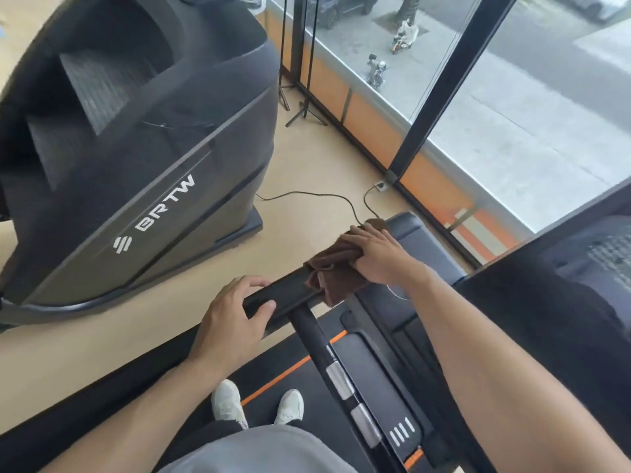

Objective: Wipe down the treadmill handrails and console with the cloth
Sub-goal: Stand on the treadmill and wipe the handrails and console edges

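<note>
At far left a large dark exercise machine (136, 148) lettered "BRTW" stands on the pale tan floor (307, 172), its ribbed steps showing at the top. A thin black cable (307, 194) runs across the floor from its base toward a wall socket (381, 186) under the window. Lower down, the left hand (235, 319) grips the near end of the black handrail (273, 297), fingers over the top and thumb curled round the near side. Below it, 2 white shoes (227, 402) stand on the treadmill deck (307, 411), which carries an orange stripe (290, 372). A black crossbar (321, 339) with silver sensor plates slants down from the handrail. Further along the same rail, the brown cloth (336, 264) is draped over it, with a fold hanging off the near edge. The right hand (377, 254) lies on the cloth with its fingers wrapped over it, pressing it onto the rail. To the right is the dark console (546, 302). Beyond, tall glass panes in black window frames (440, 87) show a grey street with parked scooters (377, 71).
</note>
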Tool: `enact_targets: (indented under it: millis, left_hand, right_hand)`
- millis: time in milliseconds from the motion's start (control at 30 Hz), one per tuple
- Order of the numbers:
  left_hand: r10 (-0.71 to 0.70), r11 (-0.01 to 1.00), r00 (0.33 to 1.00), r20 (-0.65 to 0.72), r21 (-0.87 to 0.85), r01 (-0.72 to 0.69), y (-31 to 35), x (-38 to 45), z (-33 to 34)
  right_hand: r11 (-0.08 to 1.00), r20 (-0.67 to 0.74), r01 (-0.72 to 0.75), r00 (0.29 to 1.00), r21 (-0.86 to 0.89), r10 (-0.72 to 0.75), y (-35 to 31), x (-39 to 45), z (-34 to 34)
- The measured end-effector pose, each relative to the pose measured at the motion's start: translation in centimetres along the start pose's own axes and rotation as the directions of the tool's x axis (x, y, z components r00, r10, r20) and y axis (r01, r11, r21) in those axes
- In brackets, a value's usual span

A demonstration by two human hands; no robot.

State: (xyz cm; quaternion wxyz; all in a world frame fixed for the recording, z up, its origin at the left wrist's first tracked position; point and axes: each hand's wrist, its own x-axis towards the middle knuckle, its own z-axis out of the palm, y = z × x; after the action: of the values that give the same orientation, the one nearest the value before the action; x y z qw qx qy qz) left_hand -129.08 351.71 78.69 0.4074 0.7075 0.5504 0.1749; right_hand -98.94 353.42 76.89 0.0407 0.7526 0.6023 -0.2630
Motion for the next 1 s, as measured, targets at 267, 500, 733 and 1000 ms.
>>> enact_targets:
  millis: [267, 500, 733, 1000]
  left_hand:
    - [0.030, 0.998, 0.996, 0.082, -0.060, -0.025, 2.7, 4.4, 0.7]
    - [0.135, 0.990, 0.952, 0.273, -0.007, -0.138, 0.9, 5.5, -0.5]
    - [0.239, 0.955, 0.919, 0.313, -0.246, -0.165, 1.8, 4.8, -0.2]
    - [0.194, 0.891, 0.870, 0.453, -0.452, 0.037, 8.1, 5.6, 5.0]
  right_hand:
    - [0.865, -0.213, -0.380, 0.862, 0.327, 0.459, -1.2, 0.1, 0.8]
    - [0.901, -0.063, -0.079, 0.991, 0.425, 0.117, -12.9, -5.5, 4.8]
    - [0.290, 0.001, -0.120, 0.926, 0.949, 0.378, -11.0, -11.3, -0.6]
    - [0.622, -0.357, -0.181, 0.684, 0.762, 0.637, -3.9, -13.1, -5.8]
